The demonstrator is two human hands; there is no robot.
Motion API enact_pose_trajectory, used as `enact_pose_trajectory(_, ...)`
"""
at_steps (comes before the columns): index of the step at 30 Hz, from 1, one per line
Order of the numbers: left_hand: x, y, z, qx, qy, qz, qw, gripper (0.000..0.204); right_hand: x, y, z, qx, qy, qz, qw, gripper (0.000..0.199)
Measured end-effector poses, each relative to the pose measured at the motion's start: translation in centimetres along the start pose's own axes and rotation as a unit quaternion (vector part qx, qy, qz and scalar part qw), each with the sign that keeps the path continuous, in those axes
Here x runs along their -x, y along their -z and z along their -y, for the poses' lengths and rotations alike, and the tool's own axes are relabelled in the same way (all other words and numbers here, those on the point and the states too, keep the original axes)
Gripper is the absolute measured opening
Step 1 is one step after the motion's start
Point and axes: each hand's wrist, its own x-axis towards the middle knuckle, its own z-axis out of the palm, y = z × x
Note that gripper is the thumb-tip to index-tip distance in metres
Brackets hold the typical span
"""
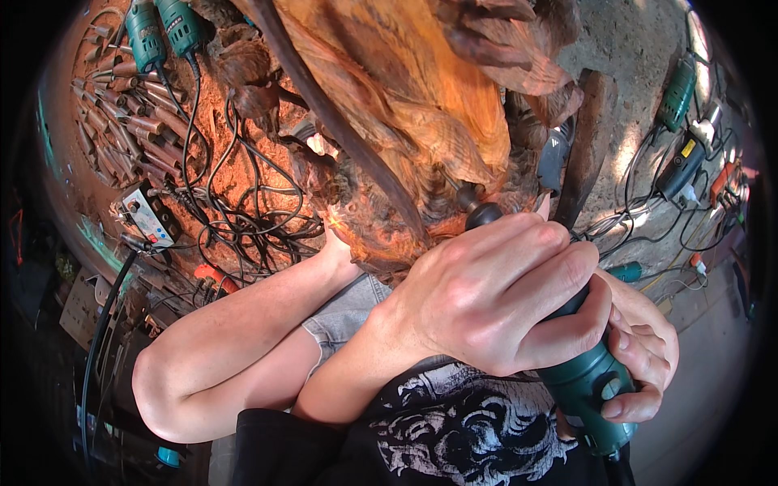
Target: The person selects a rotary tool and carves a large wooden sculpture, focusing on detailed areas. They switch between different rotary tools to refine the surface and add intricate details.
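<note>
A green die grinder (587, 397) with a black nose slants up and left from the lower right. My left hand (494, 296) is wrapped over its front end, and the fingers hide most of the neck. Around the green body curl the fingers of my right hand (648, 360), near the side knob. The thin bit (447, 176) at the tip points into a carved wood piece (389, 105) of orange-brown grain; contact looks likely but is hard to confirm. A long dark wooden strip (340, 130) crosses the front of the carving.
My bent bare leg (219, 348) lies left of the carving. Tangled black cords (243, 211) and many chisel-like tools (134, 121) lie beyond it. Two green power tools (162, 36) rest at upper left, beside a white control box (147, 215). Another green tool (677, 93) lies at right among cables.
</note>
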Motion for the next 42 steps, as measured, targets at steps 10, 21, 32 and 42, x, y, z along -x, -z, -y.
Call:
enact_pose_trajectory(10,0.4,-0.2,-0.4,-0.039,0.002,0.025,0.999,0.021,1.4,-0.5,-0.7,0.037,0.055,-0.044,0.997,0.066)
enact_pose_trajectory(21,0.3,-0.9,0.2,-0.071,-0.038,-0.024,0.996,0.027,2.4,-0.3,-1.0,-0.010,0.049,-0.058,0.997,0.029)
enact_pose_trajectory(32,0.3,-0.6,0.8,-0.082,-0.050,-0.032,0.995,0.028,1.8,2.2,-1.6,-0.133,-0.008,0.070,0.989,0.038)
enact_pose_trajectory(42,0.4,-0.6,0.7,-0.089,-0.041,-0.046,0.994,0.028,1.7,2.2,-0.8,-0.088,-0.026,0.082,0.992,0.060)
